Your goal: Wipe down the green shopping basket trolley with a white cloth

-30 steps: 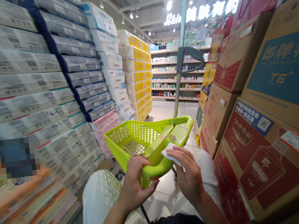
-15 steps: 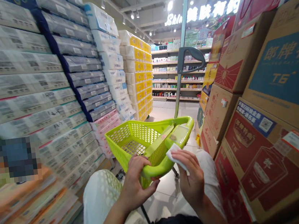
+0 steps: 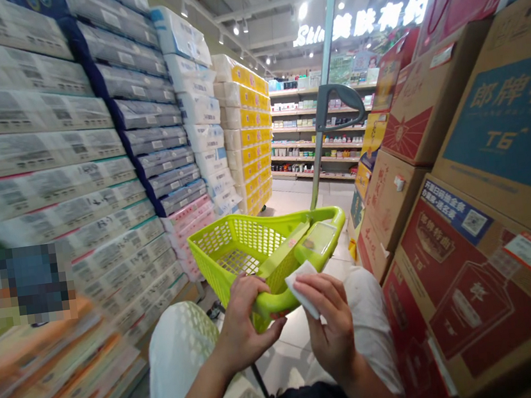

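Note:
A lime-green shopping basket (image 3: 232, 245) on a wheeled frame stands in front of me, with a grey pull handle (image 3: 337, 96) raised behind it. My left hand (image 3: 245, 327) grips the basket's near rim, thumb underneath and fingers curled over the top. My right hand (image 3: 332, 323) pinches a folded white wipe (image 3: 300, 285) and presses it against the rim just right of the left hand. The inside of the basket looks bare. My knees in pale trousers show below the hands.
Tall stacks of wrapped tissue packs (image 3: 71, 158) wall the left side. Red and brown cardboard cartons (image 3: 464, 200) are piled close on the right. A narrow tiled aisle (image 3: 294, 198) runs ahead to store shelves (image 3: 316, 134) at the back.
My right hand has slid the white wipe leftward and toward me along the basket's rim, closer to my left hand. My left hand and the basket have stayed put.

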Demonstrator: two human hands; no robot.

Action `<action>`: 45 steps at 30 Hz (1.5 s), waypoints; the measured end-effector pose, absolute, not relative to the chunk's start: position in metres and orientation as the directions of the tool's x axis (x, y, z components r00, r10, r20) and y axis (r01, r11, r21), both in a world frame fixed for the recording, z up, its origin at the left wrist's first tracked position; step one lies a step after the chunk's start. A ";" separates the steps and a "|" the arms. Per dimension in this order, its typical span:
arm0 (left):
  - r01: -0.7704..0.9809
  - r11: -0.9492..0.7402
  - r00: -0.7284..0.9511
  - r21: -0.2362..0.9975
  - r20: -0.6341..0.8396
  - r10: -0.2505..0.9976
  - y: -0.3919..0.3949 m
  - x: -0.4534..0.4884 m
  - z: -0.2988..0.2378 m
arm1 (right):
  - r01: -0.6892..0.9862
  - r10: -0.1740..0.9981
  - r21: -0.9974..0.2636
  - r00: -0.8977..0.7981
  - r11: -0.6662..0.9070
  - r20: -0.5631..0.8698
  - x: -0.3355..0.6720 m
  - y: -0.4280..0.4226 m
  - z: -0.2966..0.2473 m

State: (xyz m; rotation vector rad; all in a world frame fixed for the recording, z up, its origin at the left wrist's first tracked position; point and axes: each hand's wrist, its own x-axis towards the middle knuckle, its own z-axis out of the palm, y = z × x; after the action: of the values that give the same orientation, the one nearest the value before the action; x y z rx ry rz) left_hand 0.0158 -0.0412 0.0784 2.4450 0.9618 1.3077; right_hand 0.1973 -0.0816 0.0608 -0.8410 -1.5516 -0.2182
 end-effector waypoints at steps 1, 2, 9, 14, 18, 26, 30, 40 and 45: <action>0.446 -0.762 0.398 0.470 0.658 0.639 -0.041 0.016 0.079 | 0.609 0.381 -0.314 0.021 0.728 0.924 0.195 -0.084 0.060; 0.445 -0.756 0.399 0.480 0.649 0.647 -0.040 0.017 0.080 | 0.601 0.381 -0.296 -0.016 0.742 0.924 0.194 -0.085 0.060; 0.432 -0.733 0.384 0.526 0.628 0.677 -0.035 0.019 0.080 | 0.662 0.362 -0.352 0.130 0.662 0.923 0.208 -0.074 0.065; 0.393 -0.731 0.397 0.558 0.614 0.682 -0.033 0.021 0.081 | 0.656 0.393 -0.263 -0.055 0.708 0.918 0.196 -0.079 0.060; 0.370 -0.719 0.373 0.589 0.614 0.695 -0.031 0.018 0.082 | 0.652 0.376 -0.284 -0.003 0.703 0.926 0.204 -0.074 0.063; 0.354 -0.685 0.341 0.637 0.594 0.729 -0.026 0.010 0.082 | 0.652 0.387 -0.274 -0.032 0.707 0.921 0.195 -0.076 0.064; 0.335 -0.676 0.321 0.657 0.595 0.737 -0.021 0.002 0.082 | 0.668 0.368 -0.265 -0.014 0.696 0.930 0.200 -0.072 0.062; 0.314 -0.639 0.227 0.702 0.598 0.769 -0.019 -0.017 0.090 | 0.709 0.334 -0.260 0.037 0.655 0.942 0.204 -0.064 0.059; 0.333 -0.638 0.232 0.694 0.596 0.769 -0.005 -0.035 0.082 | 0.768 0.335 -0.270 0.077 0.581 0.939 0.222 -0.056 0.059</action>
State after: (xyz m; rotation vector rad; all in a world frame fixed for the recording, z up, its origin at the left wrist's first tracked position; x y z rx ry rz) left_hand -0.0353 -0.0051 0.0819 2.0876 1.0118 1.3860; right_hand 0.2219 -0.0561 0.0591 -0.9756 -1.5180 -0.4179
